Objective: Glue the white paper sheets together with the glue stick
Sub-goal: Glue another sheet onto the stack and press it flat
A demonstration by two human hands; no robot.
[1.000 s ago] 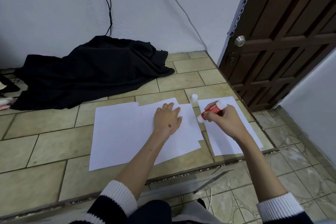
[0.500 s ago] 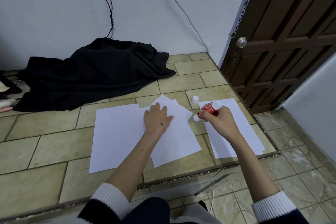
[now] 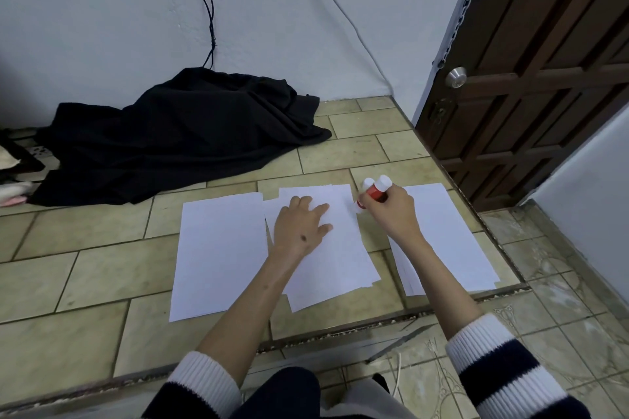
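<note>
Just below the middle of the frame, the left hand [image 3: 301, 228] is laid flat on the middle stack of white sheets [image 3: 326, 269], its fingers straight and slightly spread; the stack is judged to be pinned this way so that it cannot slide on the tiled floor [image 3: 85, 269] while glue is applied. To the right of it, the right hand [image 3: 391, 214] is curled round the red glue stick [image 3: 374, 194], which is held slanted with its lower white tip at the upper right edge of that stack, apparently touching the paper, though contact cannot be confirmed. The slant is judged to suit rubbing glue along the margin. A small white cap [image 3: 367, 184] is seen just beside the stick's upper end, probably set down within easy reach. A single sheet [image 3: 221, 248] lies left of the stack, overlapped by it, and another pile of sheets [image 3: 449, 241] lies on the right under the right forearm, kept apart from the stack, presumably to be added later. A black cloth [image 3: 170, 139] is heaped against the wall in the upper left, and a brown door [image 3: 544, 78] stands at the upper right
</note>
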